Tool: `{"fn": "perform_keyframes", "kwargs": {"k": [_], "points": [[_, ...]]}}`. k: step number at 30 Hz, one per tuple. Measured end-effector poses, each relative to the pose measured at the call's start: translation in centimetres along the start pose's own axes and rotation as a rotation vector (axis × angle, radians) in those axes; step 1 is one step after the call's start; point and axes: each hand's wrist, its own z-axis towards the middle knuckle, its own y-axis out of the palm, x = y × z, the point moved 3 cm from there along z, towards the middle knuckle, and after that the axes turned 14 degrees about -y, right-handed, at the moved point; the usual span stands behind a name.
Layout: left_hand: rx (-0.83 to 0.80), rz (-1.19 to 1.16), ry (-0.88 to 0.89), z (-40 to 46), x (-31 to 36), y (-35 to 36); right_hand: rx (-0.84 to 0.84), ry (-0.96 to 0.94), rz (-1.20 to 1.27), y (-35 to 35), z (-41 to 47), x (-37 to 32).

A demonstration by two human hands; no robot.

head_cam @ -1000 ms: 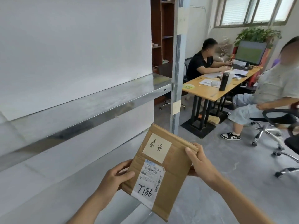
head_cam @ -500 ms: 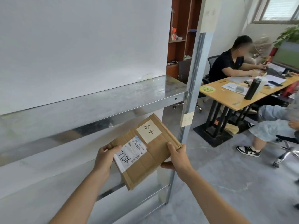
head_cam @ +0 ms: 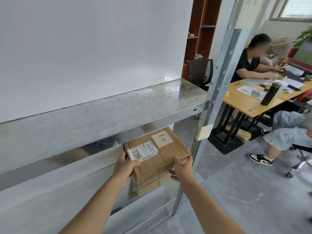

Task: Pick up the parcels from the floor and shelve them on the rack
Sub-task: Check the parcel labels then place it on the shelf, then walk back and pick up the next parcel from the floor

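Both hands hold the brown cardboard parcel (head_cam: 157, 159) at the right end of the metal rack (head_cam: 101, 115). The left hand (head_cam: 125, 166) grips its near left corner, the thumb pressed beside the white label with "7786"; the right hand (head_cam: 183, 168) clamps the near right corner, close to the upright post (head_cam: 217, 92). Half a second ago the parcel was in front of the rack, tilted and clear of the shelf edge — now it lies almost flat and its far part has gone in under the upper shelf (head_cam: 152, 98), whose front lip covers the parcel's far edge. The paper note (head_cam: 162, 139) with handwriting now faces up and away. I cannot tell whether the parcel already rests on the lower shelf; a reflection of it shows on the metal below. Both arms are stretched further forward than before.
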Motion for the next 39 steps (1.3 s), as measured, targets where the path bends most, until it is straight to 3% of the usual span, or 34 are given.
{"fn": "perform_keyframes", "kwargs": {"k": [8, 19, 25, 30, 39], "points": [[-0.03, -0.003, 0.031, 0.2, 0.2, 1.7, 0.081, -0.061, -0.006, 0.6, 0.7, 1.2], [-0.067, -0.031, 0.003, -2.4, -0.2, 1.2, -0.119, -0.052, 0.116, -2.0, -1.0, 0.3], [-0.094, -0.562, -0.097, -6.9, -2.8, -4.5, -0.266, -0.3, 0.314, -4.6, -5.3, -3.0], [-0.145, -0.887, -0.034, -12.8, -6.8, -10.4, -0.52, -0.132, 0.682, -1.8, -7.1, -3.9], [0.056, -1.151, 0.187, -23.8, -14.4, -21.4, -0.898, -0.012, 0.674, 9.4, -17.1, -4.6]]}}
